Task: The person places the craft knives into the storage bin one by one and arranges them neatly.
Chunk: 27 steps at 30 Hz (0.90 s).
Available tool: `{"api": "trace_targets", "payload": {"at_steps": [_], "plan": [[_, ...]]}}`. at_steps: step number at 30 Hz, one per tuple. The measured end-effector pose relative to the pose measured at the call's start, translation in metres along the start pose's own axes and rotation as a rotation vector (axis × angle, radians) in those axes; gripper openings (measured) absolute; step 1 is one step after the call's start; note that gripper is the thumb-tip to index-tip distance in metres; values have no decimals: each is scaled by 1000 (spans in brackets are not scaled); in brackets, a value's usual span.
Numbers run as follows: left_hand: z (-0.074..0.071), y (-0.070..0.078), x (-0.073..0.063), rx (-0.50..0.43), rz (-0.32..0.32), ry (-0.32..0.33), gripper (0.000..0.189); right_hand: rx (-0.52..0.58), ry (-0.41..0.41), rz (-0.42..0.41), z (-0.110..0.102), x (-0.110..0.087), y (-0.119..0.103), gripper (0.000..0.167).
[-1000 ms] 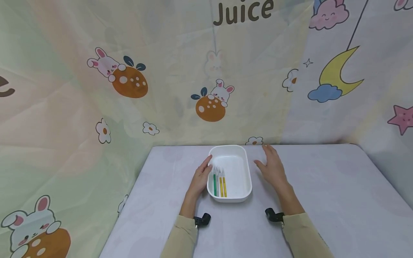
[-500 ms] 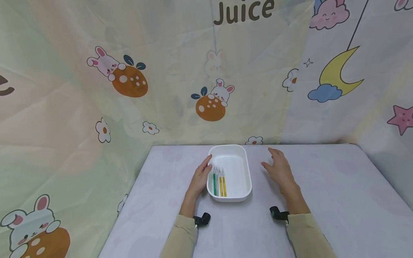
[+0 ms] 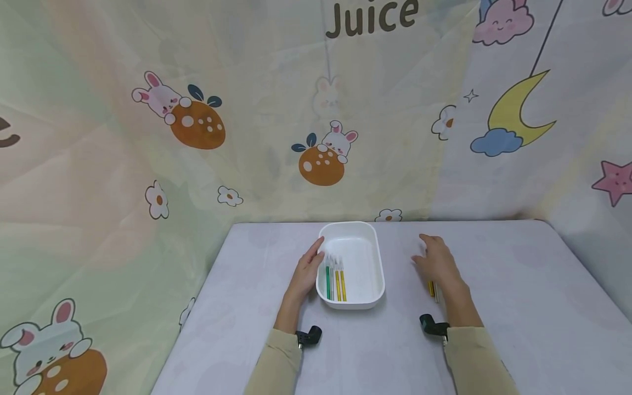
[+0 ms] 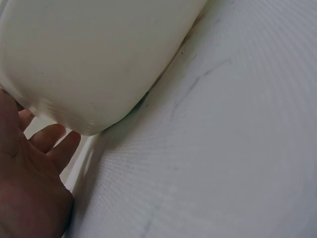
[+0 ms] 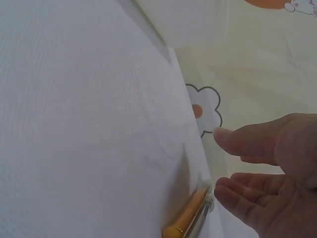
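Observation:
A white rectangular tray (image 3: 362,274) sits near the table's far edge. My left hand (image 3: 305,272) holds its left side, thumb at the rim; in the left wrist view, fingers (image 4: 64,148) lie against its outer wall. Slim sticks (image 3: 336,282) with green, silver and gold shafts and pale, clear-looking ends lie side by side in the tray's left half. My right hand (image 3: 439,264) hovers right of the tray, thumb and fingers apart, holding nothing. Below it lie a gold stick (image 5: 187,213) and a silver one (image 5: 199,220), partly hidden by the hand in the head view.
A pale cloth covers the table (image 3: 375,351). Behind it hangs a printed curtain (image 3: 266,137) with rabbits, flowers and a moon, close to the table's far edge. Black wrist cameras (image 3: 309,336) sit at both sleeve cuffs.
My right hand has moved right and slightly nearer, away from the tray; the gold and silver sticks now show beside its wrist. The left hand and tray stay in place.

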State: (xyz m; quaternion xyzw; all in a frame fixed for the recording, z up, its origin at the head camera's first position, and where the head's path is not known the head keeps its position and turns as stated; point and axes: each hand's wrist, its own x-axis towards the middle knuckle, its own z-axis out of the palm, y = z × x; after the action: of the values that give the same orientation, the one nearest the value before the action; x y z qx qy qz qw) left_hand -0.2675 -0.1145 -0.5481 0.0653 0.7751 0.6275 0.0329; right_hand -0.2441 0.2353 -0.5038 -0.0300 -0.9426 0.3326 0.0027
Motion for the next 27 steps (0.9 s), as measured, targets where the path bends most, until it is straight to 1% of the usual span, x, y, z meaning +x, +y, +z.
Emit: {"api": "trace_targets", "payload": {"at_steps": [5,9,13,16,27], "plan": [[0,0,0,4,5,-2,46,-7,8,-21,-1,-1,4,68],[1,0,0,-4,10,-6,47,-4,5,8,-1,-2,3,69],[1,-1,-1,-4,-4,-2,46,-12,0,28,0,-1,3,69],[0,-1,-1,5,-14,5,46,-17,2,27,0,-1,3,68],[1,0,0,9,-8,12,47,-32,7,20,2,1,6,67]]}}
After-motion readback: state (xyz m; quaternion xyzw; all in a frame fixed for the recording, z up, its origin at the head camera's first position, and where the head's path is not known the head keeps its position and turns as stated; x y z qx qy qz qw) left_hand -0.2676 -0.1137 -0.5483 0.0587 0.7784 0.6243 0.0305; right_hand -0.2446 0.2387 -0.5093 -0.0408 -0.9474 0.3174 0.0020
